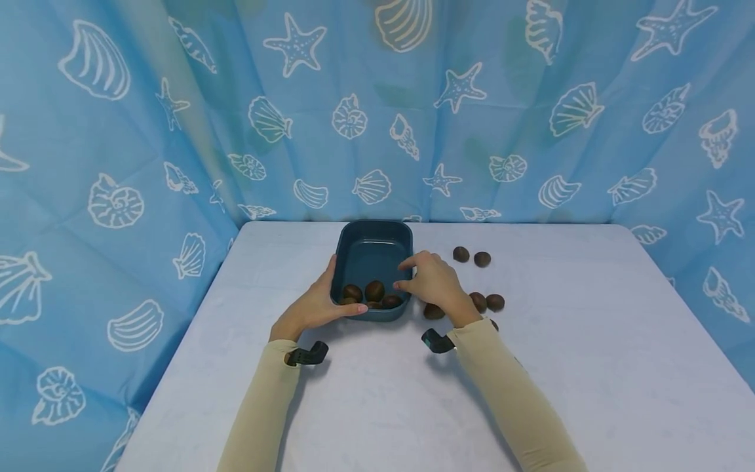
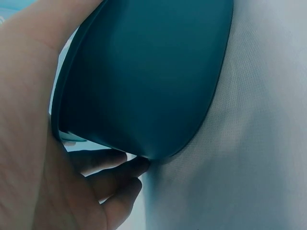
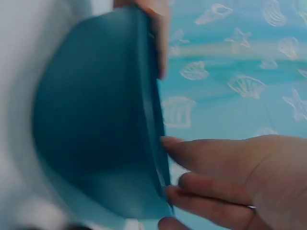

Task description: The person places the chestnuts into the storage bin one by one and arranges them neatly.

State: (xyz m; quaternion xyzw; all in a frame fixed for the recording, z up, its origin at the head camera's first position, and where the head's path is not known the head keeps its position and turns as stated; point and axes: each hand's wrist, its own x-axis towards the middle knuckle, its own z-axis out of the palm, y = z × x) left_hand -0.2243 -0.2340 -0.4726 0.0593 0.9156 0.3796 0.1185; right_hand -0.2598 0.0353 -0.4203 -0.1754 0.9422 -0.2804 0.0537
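A deep blue-green rectangular dish (image 1: 371, 259) stands on the table, several brown chestnuts (image 1: 374, 291) lying together at its near end. My left hand (image 1: 312, 307) grips the dish's near left corner, thumb over the front rim and fingers along the side wall. In the left wrist view those fingers (image 2: 120, 175) touch the dish's outer wall. Over the right rim is my right hand (image 1: 436, 280), its thumb and forefinger apart with nothing seen between them. Beneath the right hand, a chestnut (image 1: 433, 311) is partly covered.
Right of the dish lie more chestnuts: a pair (image 1: 482, 259) farther back and others (image 1: 495, 302) near my right wrist, some partly hidden by the arm. A white cloth (image 1: 590, 328) covers the table. Blue shell-print curtains (image 1: 366, 151) hang behind and at both sides.
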